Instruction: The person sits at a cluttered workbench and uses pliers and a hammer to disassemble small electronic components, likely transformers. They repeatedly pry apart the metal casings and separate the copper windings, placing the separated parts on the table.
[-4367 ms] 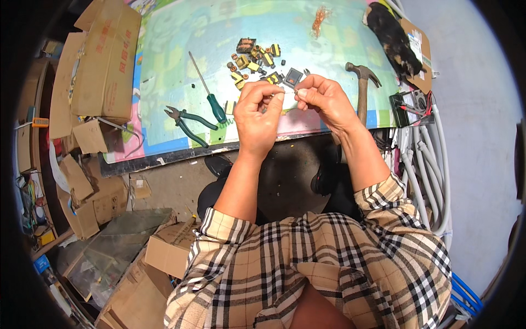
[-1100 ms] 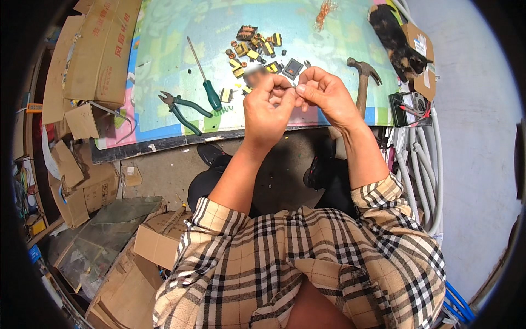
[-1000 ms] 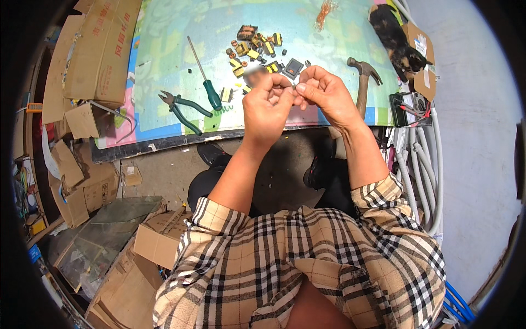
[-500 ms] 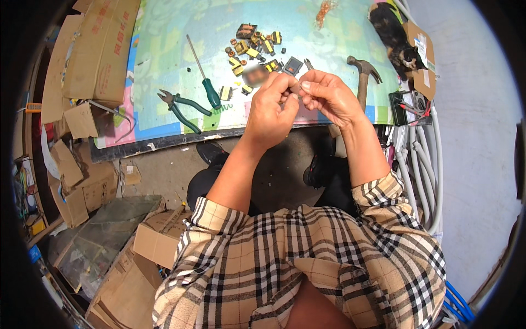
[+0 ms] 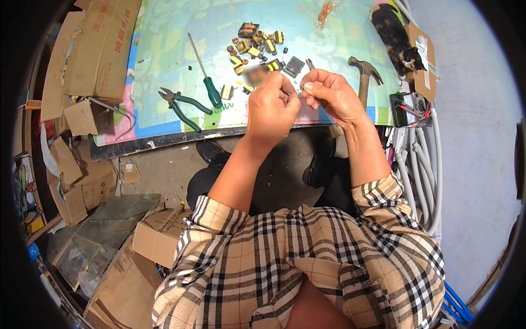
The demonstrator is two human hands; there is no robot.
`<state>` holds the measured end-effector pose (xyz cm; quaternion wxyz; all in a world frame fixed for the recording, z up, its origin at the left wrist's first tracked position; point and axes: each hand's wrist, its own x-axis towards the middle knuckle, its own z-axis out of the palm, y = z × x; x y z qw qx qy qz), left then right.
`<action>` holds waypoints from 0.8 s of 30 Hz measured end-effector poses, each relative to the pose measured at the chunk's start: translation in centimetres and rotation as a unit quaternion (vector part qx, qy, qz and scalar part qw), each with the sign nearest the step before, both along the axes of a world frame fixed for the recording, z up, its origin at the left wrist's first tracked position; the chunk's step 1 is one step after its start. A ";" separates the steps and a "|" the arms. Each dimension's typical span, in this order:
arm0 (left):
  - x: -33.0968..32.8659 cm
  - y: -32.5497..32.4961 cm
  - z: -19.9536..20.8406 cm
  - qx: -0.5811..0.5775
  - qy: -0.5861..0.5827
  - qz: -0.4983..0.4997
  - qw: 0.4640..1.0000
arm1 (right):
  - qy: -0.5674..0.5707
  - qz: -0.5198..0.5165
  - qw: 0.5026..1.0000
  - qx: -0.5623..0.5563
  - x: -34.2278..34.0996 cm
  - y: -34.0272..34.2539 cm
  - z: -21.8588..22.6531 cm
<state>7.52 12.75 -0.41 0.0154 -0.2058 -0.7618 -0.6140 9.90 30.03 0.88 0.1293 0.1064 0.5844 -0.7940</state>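
Note:
Both my hands are raised over the near edge of the table, a small gap between them. My left hand (image 5: 271, 109) is closed, fingers curled in; whatever it may hold is hidden. My right hand (image 5: 335, 100) pinches thumb against forefinger on something too small to make out. Just beyond them lies a pile of small transformers (image 5: 255, 50) with yellow tape and copper windings. A black square part (image 5: 294, 66) sits beside the pile, near a tool's metal jaws (image 5: 310, 63) partly covered by my right hand. Left of the pile lie a green-handled screwdriver (image 5: 210, 90) and green-handled cutting pliers (image 5: 183, 105).
A hammer (image 5: 364, 77) lies right of my hands. Copper wire (image 5: 326, 12) is at the far side. A cat (image 5: 395, 41) rests at the right edge by a cardboard flap (image 5: 424, 66). Cardboard boxes (image 5: 104, 49) stand left; grey pipes (image 5: 424, 170) lean right.
My hands have drawn slightly apart, opening a gap between the fingertips. The left hand has turned a little, knuckles up. The things on the table lie as before.

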 end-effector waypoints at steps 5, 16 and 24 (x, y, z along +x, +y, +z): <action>-0.1 0.4 -0.6 -0.101 0.178 0.080 0.975 | 0.032 0.020 0.999 0.034 0.1 -0.6 0.3; -0.9 -1.1 -1.5 0.132 -0.247 -0.114 0.953 | 0.074 0.031 0.988 0.133 -0.1 -0.7 0.1; -1.0 -1.3 0.0 0.185 -0.184 -0.126 0.957 | 0.007 0.006 1.000 0.014 -0.2 0.2 -0.2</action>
